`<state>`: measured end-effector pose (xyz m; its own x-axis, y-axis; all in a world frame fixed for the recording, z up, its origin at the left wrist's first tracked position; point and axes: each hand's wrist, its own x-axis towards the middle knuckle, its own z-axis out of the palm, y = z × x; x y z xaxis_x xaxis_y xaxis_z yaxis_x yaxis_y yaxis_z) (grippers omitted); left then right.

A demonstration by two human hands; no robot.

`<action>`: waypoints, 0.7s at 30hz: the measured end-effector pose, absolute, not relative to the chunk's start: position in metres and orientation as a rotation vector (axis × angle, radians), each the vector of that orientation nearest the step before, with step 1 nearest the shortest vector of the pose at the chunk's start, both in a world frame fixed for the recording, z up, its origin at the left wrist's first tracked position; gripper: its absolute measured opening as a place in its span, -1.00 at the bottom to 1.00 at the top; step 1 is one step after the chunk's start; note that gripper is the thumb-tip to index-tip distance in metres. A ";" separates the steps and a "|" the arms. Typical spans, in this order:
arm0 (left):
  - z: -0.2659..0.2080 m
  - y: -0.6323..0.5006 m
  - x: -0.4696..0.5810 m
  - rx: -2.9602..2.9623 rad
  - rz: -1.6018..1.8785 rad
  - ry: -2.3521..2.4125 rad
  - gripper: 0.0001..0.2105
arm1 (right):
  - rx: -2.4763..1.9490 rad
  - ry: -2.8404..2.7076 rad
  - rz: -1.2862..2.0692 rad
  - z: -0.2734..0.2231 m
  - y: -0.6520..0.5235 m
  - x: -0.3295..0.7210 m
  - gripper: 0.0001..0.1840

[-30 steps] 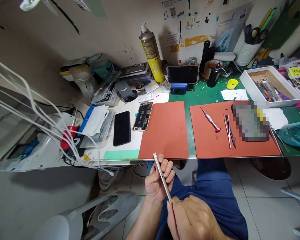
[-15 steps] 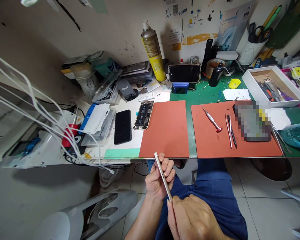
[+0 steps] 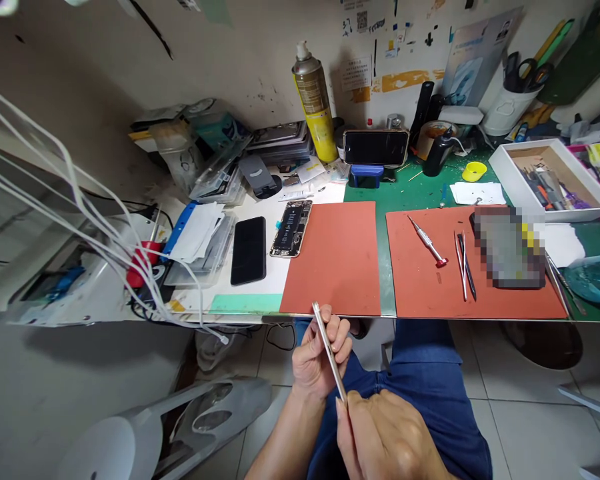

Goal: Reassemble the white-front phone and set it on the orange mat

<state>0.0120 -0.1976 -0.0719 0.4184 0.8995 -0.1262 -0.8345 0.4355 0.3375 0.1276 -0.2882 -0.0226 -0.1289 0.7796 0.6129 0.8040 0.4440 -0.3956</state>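
Note:
Just in front of the bench edge, a slim, pale-edged phone (image 3: 329, 348) is seen edge-on, so its faces are hidden. My left hand (image 3: 321, 357) is closed around its upper part, thumb on one side and fingers on the other. At the lower end, my right hand (image 3: 387, 433) pinches the phone; its fingertips are partly covered by the back of the hand. On the bench beyond, an opened phone (image 3: 291, 229) shows its battery and inner parts. Beside it lies a black phone (image 3: 249, 251), screen dark.
A red mat (image 3: 337, 260) lies nearest my hands. On a second red mat (image 3: 420, 293) are a screwdriver (image 3: 427, 240), tweezers (image 3: 461, 267) and a blurred-out object (image 3: 509, 248). White cables (image 3: 145, 267) hang at left. A spray can (image 3: 316, 103) stands behind.
The camera view has shifted slightly, so the bench items sit a little farther right. Both hands keep the same grip on the phone.

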 end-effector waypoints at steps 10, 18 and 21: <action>-0.071 -0.196 0.013 0.295 1.097 0.337 -0.72 | -1.317 -1.893 0.057 -0.020 -0.288 0.131 -0.71; -0.069 -0.197 0.014 0.343 1.099 0.377 -0.63 | -1.325 -1.887 0.016 -0.017 -0.290 0.128 -0.74; -0.067 -0.198 0.015 0.350 1.120 0.397 -0.51 | -1.308 -1.877 -0.046 -0.017 -0.290 0.126 -0.77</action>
<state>0.0148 -0.1979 -0.0673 0.3798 0.9157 -0.1313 -0.7936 0.3955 0.4624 0.1257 -0.2902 -0.0169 -0.1159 0.7619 0.6372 0.7922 0.4579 -0.4035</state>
